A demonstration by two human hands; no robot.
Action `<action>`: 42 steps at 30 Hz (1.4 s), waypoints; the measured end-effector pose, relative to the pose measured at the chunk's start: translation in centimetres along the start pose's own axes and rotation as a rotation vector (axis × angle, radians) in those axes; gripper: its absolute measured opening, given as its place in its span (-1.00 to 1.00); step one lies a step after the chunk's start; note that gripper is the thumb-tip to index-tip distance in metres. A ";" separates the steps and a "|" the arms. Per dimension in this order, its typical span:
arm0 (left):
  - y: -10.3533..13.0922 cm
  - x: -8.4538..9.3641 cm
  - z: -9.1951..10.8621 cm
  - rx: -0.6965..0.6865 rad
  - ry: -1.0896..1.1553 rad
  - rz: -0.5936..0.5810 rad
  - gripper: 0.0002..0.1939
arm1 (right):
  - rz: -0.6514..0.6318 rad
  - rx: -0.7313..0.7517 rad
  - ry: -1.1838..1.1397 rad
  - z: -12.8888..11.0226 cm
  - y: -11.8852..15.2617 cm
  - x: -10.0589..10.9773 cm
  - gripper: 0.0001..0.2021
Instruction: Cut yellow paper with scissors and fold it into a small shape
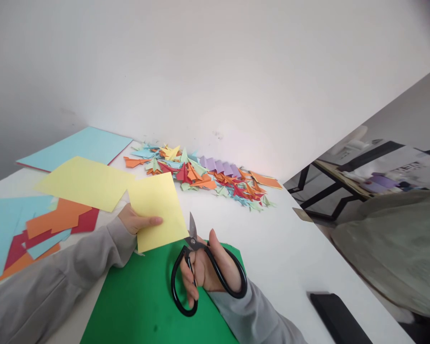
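A sheet of yellow paper (pixel 165 205) is pinched in my left hand (pixel 138 220), its thumb lying flat across the front. My right hand (pixel 204 267) has its fingers through the handles of black-handled scissors (pixel 192 241). The scissors' blades stand apart, with the paper's lower right corner right at them; I cannot tell whether it lies between them. Below both hands lies a green sheet (pixel 146 296) on the white table. Just behind my left hand another yellow sheet (pixel 86 184) rests flat.
Many small folded paper pieces (pixel 189 172) lie in a long heap against the wall. Light-blue sheets (pixel 82 145) sit at the back left, and orange, red and blue scraps (pixel 53 220) lie at the left. A black flat object (pixel 338 315) is near the right edge.
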State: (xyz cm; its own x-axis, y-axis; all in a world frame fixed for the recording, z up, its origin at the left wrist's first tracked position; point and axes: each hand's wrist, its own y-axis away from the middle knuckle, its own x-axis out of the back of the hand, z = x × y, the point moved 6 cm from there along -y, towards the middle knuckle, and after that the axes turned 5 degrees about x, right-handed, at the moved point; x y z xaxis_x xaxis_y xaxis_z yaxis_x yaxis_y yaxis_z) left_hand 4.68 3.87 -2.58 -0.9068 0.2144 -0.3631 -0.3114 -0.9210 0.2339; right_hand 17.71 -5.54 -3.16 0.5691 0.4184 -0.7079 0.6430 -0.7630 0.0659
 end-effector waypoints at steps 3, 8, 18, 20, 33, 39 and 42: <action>0.1 0.0 0.0 -0.002 -0.004 0.011 -0.55 | 0.050 0.020 0.045 0.0 -0.1 0.2 -0.32; -0.1 0.3 0.0 -0.008 0.020 0.037 -0.54 | 0.061 0.077 0.002 -0.4 -0.3 0.2 -0.33; -0.3 0.4 0.1 0.003 0.019 0.009 -0.54 | -0.017 0.082 -0.011 -0.8 0.0 -0.1 -0.40; -0.2 0.1 0.1 0.016 0.017 -0.028 -0.58 | -0.010 0.060 0.014 -0.6 0.0 -0.2 -0.37; 0.1 0.0 0.2 0.015 -0.017 -0.002 -0.55 | 0.061 0.060 0.072 -0.4 -0.2 0.2 -0.30; -0.1 0.1 0.4 0.031 -0.012 -0.033 -0.59 | -0.038 0.064 0.048 -1.0 -0.1 0.0 -0.37; -0.1 0.1 0.4 0.053 -0.010 -0.065 -0.60 | -0.103 0.020 0.031 -1.0 0.2 -0.1 -0.37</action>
State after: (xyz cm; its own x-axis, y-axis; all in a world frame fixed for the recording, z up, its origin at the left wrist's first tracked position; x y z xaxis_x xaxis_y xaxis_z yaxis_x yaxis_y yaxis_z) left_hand 4.51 4.13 -2.32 -0.8868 0.2764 -0.3705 -0.3840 -0.8867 0.2574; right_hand 18.26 -5.21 -2.33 0.5168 0.5098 -0.6877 0.6884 -0.7250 -0.0201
